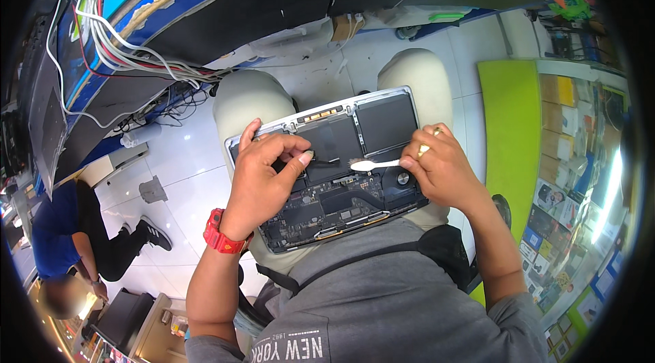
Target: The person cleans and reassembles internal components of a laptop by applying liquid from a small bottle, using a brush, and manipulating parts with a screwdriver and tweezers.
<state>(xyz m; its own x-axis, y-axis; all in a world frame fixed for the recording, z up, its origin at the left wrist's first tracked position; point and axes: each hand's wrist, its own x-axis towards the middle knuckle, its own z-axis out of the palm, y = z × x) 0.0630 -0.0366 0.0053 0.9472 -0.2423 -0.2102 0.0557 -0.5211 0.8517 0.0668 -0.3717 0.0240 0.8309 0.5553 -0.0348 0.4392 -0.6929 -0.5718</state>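
Grip: right hand pinched shut on white brush; left hand fingertips press opened laptop | Advice: light strokes, brace chassis on lap.

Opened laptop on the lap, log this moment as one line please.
left hand: fingers pressing on opened laptop internals | right hand: holding white brush, bristles on board | laptop: resting on knees, bottom cover off
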